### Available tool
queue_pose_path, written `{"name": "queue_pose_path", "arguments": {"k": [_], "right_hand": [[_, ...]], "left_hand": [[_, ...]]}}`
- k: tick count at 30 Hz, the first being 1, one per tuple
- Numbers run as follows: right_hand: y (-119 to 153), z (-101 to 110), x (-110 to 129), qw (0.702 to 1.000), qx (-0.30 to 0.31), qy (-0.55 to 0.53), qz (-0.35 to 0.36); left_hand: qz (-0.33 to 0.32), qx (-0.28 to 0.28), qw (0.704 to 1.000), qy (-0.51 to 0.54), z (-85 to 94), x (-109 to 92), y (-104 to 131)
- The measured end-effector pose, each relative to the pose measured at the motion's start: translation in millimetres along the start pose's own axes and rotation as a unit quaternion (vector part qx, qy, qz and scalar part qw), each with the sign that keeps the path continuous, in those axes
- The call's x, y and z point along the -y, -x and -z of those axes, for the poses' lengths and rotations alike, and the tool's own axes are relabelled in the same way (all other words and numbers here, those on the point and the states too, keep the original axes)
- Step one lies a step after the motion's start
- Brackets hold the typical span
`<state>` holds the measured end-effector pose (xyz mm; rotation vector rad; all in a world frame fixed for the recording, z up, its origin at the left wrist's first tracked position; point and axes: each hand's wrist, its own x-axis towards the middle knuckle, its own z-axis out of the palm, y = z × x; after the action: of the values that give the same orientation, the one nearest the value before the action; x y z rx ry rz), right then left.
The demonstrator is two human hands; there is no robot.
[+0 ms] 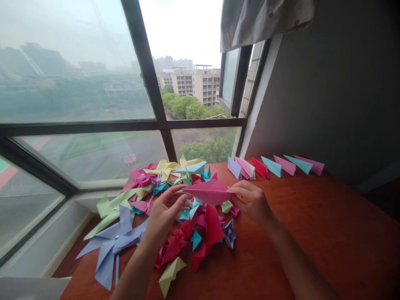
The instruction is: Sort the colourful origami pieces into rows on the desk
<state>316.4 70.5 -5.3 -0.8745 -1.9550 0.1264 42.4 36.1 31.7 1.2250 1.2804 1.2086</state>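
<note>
Left hand (162, 212), right hand (254, 202) raised, fingers pinching.

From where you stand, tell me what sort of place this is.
Probably an upper-floor room in a flat or dormitory: a wooden table at a big window overlooking apartment blocks and a sports ground, with origami paper in both hands.

Held between left hand (162, 210) and right hand (253, 202): magenta-pink folded paper (209, 192). Below the grip: red folds (210, 233), lavender-blue pinwheel (114, 243), pale yellow-green piece (170, 273). Beyond the grip: row of folded triangles (275, 166) in lilac, pink, red, teal. Underneath: reddish-brown table (312, 233).
</note>
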Motion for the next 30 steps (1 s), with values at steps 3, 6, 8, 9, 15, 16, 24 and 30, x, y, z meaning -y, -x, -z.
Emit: {"name": "queue_pose_path", "arguments": {"k": [3,6,8,9,15,16,24,30], "right_hand": [[0.5,10.4,-16.0,0.996,-0.048,0.05,-0.055],[5.7,25.7,-42.1,0.971,-0.133,0.119,-0.157],[11.6,36.3,-62.2,0.942,-0.187,0.15,-0.233],[14.7,41.1,-72.1,0.927,-0.206,0.161,-0.268],[24.5,50.5,-118.7,0.885,-0.2,0.181,-0.381],[24.5,49.4,-124.5,0.884,-0.19,0.183,-0.385],[22.8,46.9,-156.2,0.88,-0.14,0.224,-0.395],[22.5,46.0,-155.7,0.862,-0.108,0.279,-0.408]], "left_hand": [[-0.002,-0.003,1.0,0.01,1.2,-0.9,0.0],[-0.002,0.003,1.0,0.006,0.7,-0.4,0.2],[-0.005,0.013,1.0,0.001,-1.0,0.7,0.0],[-0.007,0.017,1.0,-0.001,-2.1,1.4,-0.1],[-0.003,0.027,1.0,0.003,-5.1,0.9,0.7],[0.0,0.027,1.0,0.003,-4.8,-0.4,1.2],[0.007,0.031,0.999,0.012,-2.8,-7.5,4.7],[0.009,0.04,0.999,0.016,-2.8,-7.2,4.5]]}}
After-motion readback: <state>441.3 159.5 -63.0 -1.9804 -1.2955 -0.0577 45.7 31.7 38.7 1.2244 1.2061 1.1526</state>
